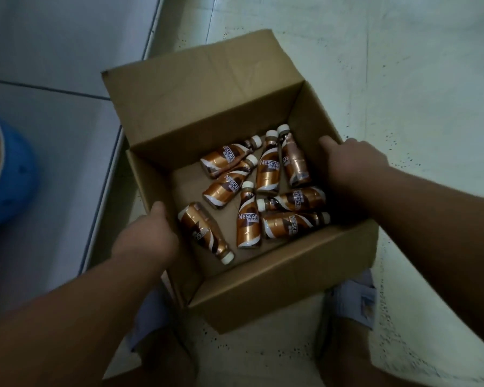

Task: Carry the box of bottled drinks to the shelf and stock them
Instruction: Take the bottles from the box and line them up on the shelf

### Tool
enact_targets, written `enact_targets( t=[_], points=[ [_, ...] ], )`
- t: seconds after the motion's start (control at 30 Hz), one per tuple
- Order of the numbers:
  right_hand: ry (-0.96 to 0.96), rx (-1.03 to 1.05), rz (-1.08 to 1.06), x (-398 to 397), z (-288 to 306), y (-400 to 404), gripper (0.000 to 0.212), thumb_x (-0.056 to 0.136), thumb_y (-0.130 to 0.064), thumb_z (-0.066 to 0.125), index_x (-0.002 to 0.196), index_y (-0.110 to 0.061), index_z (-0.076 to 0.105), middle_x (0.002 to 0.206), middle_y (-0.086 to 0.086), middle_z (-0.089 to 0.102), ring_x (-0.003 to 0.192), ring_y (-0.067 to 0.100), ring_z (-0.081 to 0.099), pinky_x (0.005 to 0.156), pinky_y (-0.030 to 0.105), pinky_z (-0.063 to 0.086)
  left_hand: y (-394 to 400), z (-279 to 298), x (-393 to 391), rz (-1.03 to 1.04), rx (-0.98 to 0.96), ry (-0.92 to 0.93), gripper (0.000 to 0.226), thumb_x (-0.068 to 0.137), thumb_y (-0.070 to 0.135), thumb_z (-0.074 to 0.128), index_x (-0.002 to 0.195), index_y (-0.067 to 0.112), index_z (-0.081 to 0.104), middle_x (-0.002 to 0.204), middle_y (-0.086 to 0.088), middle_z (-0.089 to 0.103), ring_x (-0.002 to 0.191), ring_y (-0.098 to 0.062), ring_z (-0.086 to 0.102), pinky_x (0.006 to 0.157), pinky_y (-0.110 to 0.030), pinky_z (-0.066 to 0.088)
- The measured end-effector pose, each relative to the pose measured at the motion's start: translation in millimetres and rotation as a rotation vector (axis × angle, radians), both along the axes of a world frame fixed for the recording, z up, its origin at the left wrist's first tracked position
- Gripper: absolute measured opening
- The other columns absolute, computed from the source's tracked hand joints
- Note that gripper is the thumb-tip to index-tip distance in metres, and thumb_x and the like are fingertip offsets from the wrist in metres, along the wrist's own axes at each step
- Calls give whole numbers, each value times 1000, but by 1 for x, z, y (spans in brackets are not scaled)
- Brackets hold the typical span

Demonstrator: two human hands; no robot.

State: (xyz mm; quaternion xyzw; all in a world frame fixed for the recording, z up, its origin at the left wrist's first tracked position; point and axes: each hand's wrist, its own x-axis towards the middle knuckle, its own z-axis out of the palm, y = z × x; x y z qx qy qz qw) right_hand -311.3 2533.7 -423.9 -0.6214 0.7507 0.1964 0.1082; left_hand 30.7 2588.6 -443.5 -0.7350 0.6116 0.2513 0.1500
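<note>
Both hands gripped the open brown cardboard box [235,113] mid-frame, left hand [148,238] and right hand [352,157] clamped on opposite walls, copper-labelled coffee bottles [266,171] lying loose inside.

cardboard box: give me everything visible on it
The cardboard box is plain brown corrugated, top open, flaps splayed outward. Eight copper-labelled bottles with white caps lie loose on its bottom. The left hand grips its left wall, the right hand its right wall, thumbs inside. Whether it rests on the speckled floor is unclear.
</note>
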Motion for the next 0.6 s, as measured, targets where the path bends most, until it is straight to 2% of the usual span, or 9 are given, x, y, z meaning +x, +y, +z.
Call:
enact_targets(
  t=[0.07,0.1,0.17,0.23,0.3,0.37,0.43,0.5,0.6],
  points=[
    [121,-54,90,18,4,13,44,83,-27,56,124,-19,45,116,22,49,110,38,44,85,45,44,-5,21,-3,-131,68,-83,27,86,28,56,108,23,41,74,2,45,68,-17,52,63,-37,49],
    [160,-96,181,27,3,19,46,82,-30,58,125,-18,46,128,26,44,122,41,37,99,48,37,-7,29,-7,-197,50,-110,26,86,29,56,109,24,44,76,2,48,69,-16,54,66,-38,52],
    [59,-108,334,49,-3,28,60,79,-34,64,132,-18,43,143,24,36,133,39,28,110,48,25,-9,35,-17,-331,-30,-120,31,85,30,58,113,28,45,79,4,52,68,-14,55,64,-37,53],
    [-163,-3,402,73,-17,34,56,78,-34,68,129,-24,48,137,12,46,126,31,39,102,46,34,-14,24,-33,-477,-69,-63,40,83,33,60,120,32,44,83,5,53,68,-13,53,61,-33,52],
    [-315,213,383,96,-38,38,52,79,-31,68,128,-27,49,129,4,54,117,25,49,95,43,41,-22,1,-48,-585,46,16,48,82,33,63,127,33,44,101,3,57,83,-15,55,68,-32,51],
    [-263,369,420,108,-62,39,50,79,-31,68,126,-26,51,125,5,57,113,26,52,93,45,43,-32,-28,-59,-632,247,48,49,82,31,64,129,31,48,122,-1,54,105,-21,53,83,-35,48],
    [-164,435,398,108,-84,38,47,80,-32,66,124,-23,51,124,8,56,111,29,52,92,47,42,-37,-56,-68,-705,370,11,44,83,33,64,125,29,52,129,-3,52,118,-24,46,95,-39,40],
    [-121,458,374,105,-97,40,42,83,-29,62,122,-20,51,122,10,56,111,31,51,92,48,41,-33,-76,-75,-907,350,-73,49,80,38,65,127,30,52,137,-3,48,130,-27,36,106,-47,26],
    [-98,514,370,105,-108,39,39,84,-27,60,121,-17,52,123,12,55,114,32,48,94,49,37,-25,-93,-83,-1217,304,-215,61,78,37,67,134,31,46,145,-5,39,135,-30,26,110,-52,15]
  ],
)
